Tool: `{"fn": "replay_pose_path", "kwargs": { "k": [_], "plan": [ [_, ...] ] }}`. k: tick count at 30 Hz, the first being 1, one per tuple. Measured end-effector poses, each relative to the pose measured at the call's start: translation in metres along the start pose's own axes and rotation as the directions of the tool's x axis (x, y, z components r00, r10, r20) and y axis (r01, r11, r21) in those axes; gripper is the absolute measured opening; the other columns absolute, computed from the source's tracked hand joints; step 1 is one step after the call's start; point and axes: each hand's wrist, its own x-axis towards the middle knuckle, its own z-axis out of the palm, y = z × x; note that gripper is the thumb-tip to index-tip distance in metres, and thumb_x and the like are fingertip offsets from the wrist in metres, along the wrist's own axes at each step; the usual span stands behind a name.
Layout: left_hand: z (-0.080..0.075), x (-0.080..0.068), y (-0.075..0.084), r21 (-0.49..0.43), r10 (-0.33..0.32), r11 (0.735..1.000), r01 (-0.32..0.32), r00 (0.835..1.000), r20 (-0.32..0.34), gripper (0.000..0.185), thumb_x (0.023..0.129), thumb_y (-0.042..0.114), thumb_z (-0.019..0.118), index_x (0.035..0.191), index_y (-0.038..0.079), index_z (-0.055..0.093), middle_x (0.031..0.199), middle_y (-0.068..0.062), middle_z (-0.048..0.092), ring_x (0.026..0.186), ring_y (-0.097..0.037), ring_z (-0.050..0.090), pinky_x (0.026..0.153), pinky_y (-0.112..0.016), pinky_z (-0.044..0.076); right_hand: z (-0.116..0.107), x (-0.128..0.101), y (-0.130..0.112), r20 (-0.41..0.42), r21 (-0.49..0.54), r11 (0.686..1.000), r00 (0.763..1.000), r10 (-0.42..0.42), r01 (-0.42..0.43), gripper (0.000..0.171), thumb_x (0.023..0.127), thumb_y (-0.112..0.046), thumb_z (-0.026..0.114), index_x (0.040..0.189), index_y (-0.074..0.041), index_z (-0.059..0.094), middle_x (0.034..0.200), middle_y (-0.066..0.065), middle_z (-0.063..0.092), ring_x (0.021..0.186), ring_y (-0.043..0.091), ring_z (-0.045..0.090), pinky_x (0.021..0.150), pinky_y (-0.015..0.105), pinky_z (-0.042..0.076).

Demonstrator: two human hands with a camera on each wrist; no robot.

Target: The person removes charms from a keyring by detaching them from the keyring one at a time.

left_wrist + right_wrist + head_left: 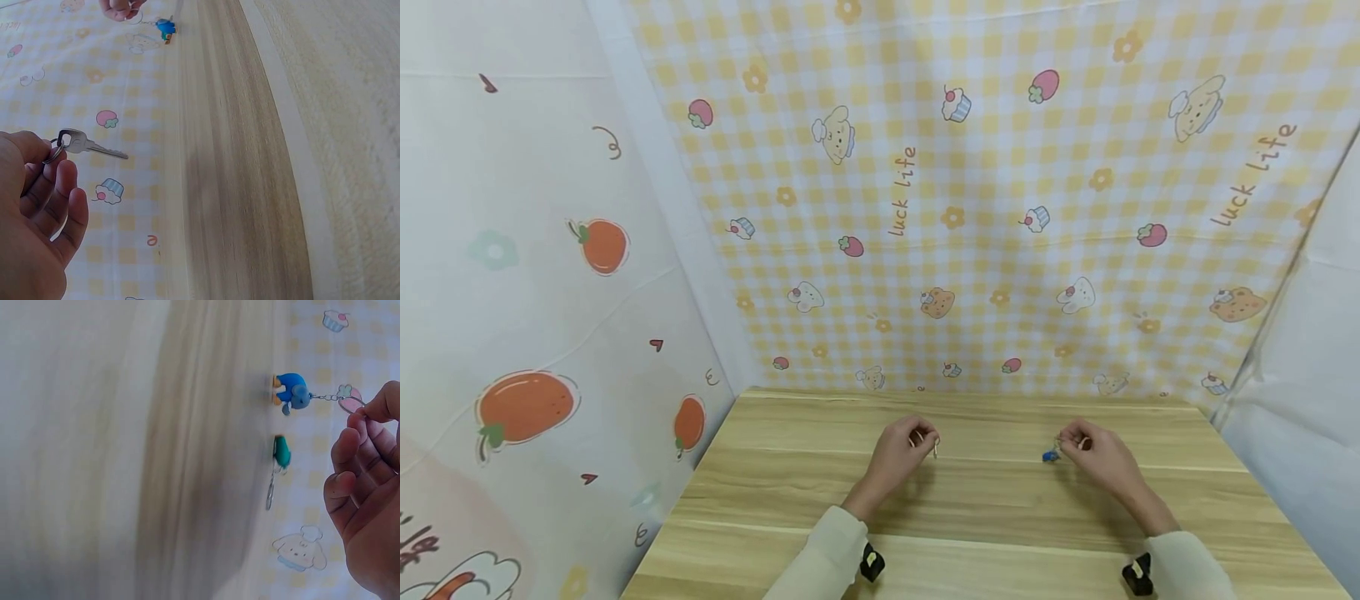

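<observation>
My left hand (904,446) pinches a split ring (55,152) between thumb and forefinger, with a silver key (94,146) hanging from it. In the left wrist view its other fingers are loosely curled. Over to the right, my right hand (1099,457) pinches the ring (351,404) of a keychain. A short metal chain (325,397) joins that ring to a small blue animal figure (292,390) with orange-yellow feet, dangling close over the table. Near it in the right wrist view is a small green figure (282,452) with a metal clasp (270,494).
The wood-grain table (970,500) runs back to a yellow checked cloth (977,275) printed with cartoons. A white cloth with fruit prints (527,250) hangs at the left, a plain white one (1315,333) at the right. Black wrist devices (871,562) sit by both sleeves.
</observation>
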Motion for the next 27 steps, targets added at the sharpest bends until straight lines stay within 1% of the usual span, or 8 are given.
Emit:
{"fn": "replay_pose_path", "kwargs": {
  "k": [5, 10, 16, 20, 24, 27],
  "plan": [
    [0.0, 0.0, 0.0, -0.006, -0.003, 1.0, 0.003, 1.0, 0.002, 0.008, 0.104, 0.013, 0.069, 0.101, 0.013, 0.077, 0.092, 0.0, 0.075, 0.077, -0.001, 0.061, 0.07, -0.019, 0.054, -0.004, -0.003, 0.01, -0.005, -0.027, 0.999, 1.0, 0.024, -0.024, 0.011, 0.1, -0.016, 0.065, 0.102, -0.008, 0.072, 0.088, 0.001, 0.069, 0.074, 0.009, 0.056, 0.062, 0.024, 0.044],
    [0.0, 0.0, -0.001, -0.003, 0.011, 1.0, -0.011, 1.0, -0.001, 0.008, 0.104, 0.013, 0.07, 0.1, 0.013, 0.077, 0.092, 0.0, 0.075, 0.077, -0.001, 0.062, 0.07, -0.019, 0.055, -0.01, -0.008, 0.017, -0.016, -0.033, 0.998, 0.999, 0.045, -0.046, 0.009, 0.1, -0.017, 0.065, 0.1, -0.011, 0.072, 0.09, 0.002, 0.07, 0.077, 0.011, 0.057, 0.064, 0.025, 0.045],
    [0.0, 0.0, -0.001, -0.007, 0.013, 1.0, -0.013, 1.0, -0.002, 0.008, 0.104, 0.013, 0.07, 0.1, 0.013, 0.077, 0.092, 0.0, 0.075, 0.077, -0.001, 0.062, 0.07, -0.019, 0.055, -0.017, -0.01, 0.025, -0.029, -0.043, 0.998, 0.998, 0.051, -0.053, 0.011, 0.101, -0.018, 0.063, 0.1, -0.01, 0.071, 0.091, 0.002, 0.07, 0.078, 0.01, 0.057, 0.064, 0.025, 0.044],
    [0.0, 0.0, -0.001, -0.004, 0.012, 1.0, -0.012, 1.0, -0.005, 0.008, 0.103, 0.013, 0.07, 0.1, 0.013, 0.077, 0.092, 0.0, 0.075, 0.077, -0.001, 0.062, 0.071, -0.019, 0.055, -0.02, -0.01, 0.032, -0.034, -0.047, 0.997, 0.997, 0.065, -0.067, 0.012, 0.101, -0.019, 0.064, 0.1, -0.01, 0.072, 0.092, 0.003, 0.071, 0.081, 0.012, 0.059, 0.066, 0.025, 0.046],
    [0.001, 0.0, -0.001, -0.006, 0.008, 1.0, -0.008, 1.0, -0.003, 0.008, 0.103, 0.013, 0.07, 0.099, 0.013, 0.077, 0.091, 0.0, 0.075, 0.077, -0.001, 0.061, 0.071, -0.019, 0.055, -0.024, -0.011, 0.038, -0.03, -0.043, 0.996, 0.996, 0.082, -0.083, 0.014, 0.102, -0.02, 0.064, 0.101, -0.008, 0.072, 0.095, 0.006, 0.073, 0.085, 0.017, 0.063, 0.069, 0.027, 0.048],
    [0.001, 0.001, -0.001, -0.009, 0.0, 1.0, 0.0, 1.0, -0.002, 0.009, 0.103, 0.013, 0.07, 0.099, 0.013, 0.078, 0.091, 0.0, 0.075, 0.077, -0.001, 0.061, 0.07, -0.019, 0.054, -0.025, -0.012, 0.042, -0.022, -0.049, 0.995, 0.996, 0.087, -0.088, 0.017, 0.103, -0.02, 0.062, 0.102, -0.006, 0.072, 0.097, 0.008, 0.074, 0.085, 0.017, 0.064, 0.069, 0.026, 0.048]
  ]
}}
